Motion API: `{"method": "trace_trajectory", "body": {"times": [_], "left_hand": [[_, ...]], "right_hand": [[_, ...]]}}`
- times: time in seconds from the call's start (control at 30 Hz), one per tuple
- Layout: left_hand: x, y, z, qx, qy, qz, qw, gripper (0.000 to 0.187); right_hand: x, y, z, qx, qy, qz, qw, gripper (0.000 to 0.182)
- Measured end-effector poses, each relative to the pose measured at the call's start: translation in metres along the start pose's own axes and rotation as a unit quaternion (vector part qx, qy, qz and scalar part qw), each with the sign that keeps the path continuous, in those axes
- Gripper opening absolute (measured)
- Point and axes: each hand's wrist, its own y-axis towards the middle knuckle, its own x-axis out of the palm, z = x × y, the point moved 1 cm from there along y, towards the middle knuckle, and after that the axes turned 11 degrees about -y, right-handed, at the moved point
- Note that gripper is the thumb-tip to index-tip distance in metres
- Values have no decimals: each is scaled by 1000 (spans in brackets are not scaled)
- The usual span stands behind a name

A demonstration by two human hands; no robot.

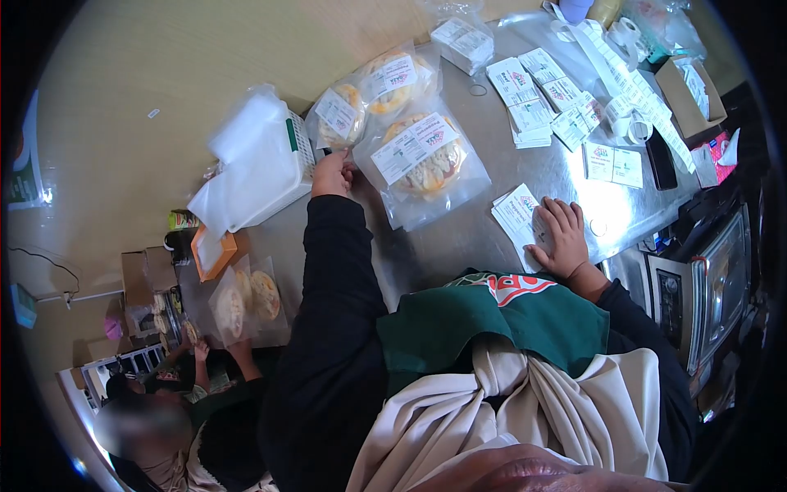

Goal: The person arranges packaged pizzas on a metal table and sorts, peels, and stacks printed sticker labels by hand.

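My left hand (331, 175) is closed at the lower edge of a small bagged pizza (338, 115) with a white label, its fingers curled and partly hidden. Beside it, another labelled bagged pizza (393, 80) leans at the back. In front lies a bigger stack of clear bags with a labelled pizza (422, 153) on top. My right hand (562, 236) rests with fingers spread on a small pile of printed labels (518, 215) near the table's front edge.
More label stacks (521, 92), a curling label strip (627, 90) and a phone (661, 162) lie on the metal table. A white basket (297, 152) with clear bags stands left. Farther left, a co-worker's hands are by other bagged pizzas (246, 299). An oven (697, 287) stands right.
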Motion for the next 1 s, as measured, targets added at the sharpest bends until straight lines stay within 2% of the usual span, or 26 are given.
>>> {"method": "trace_trajectory", "body": {"times": [0.1,0.2,0.3,0.4,0.47,0.53,0.6,0.63,0.7,0.8,0.9,1.0], "left_hand": [[7,8,-8,50,4,2,999,15],[12,12,-5,5,19,9,1000,10],[13,4,1,74,-36,19,996,9],[16,53,30,17,-281,4,960,4],[14,29,50,193,-180,7,964,6],[13,2,80,341,-68,12,938,17],[12,-21,110,458,-39,15,888,19],[12,-35,123,515,-70,13,854,14],[2,-44,155,575,-35,-33,817,22],[-12,-72,192,572,149,-41,805,22],[-20,-86,216,609,301,33,733,19],[-13,-103,213,599,302,55,739,14]], "right_hand": [[2,-1,0,0,1,2,1000,68],[1,-1,1,0,2,2,1000,68],[3,-1,2,-1,3,3,1000,67],[4,-3,2,0,0,3,1000,67],[4,-3,2,-1,0,5,1000,67],[5,-2,3,-2,1,5,1000,67],[4,-4,3,-2,3,3,1000,67],[3,-3,3,-2,5,2,1000,67],[3,-3,3,-2,6,1,1000,67],[5,-3,4,-2,2,3,1000,67],[5,-3,4,-2,2,1,1000,68],[5,-3,4,-3,3,0,1000,68]]}}
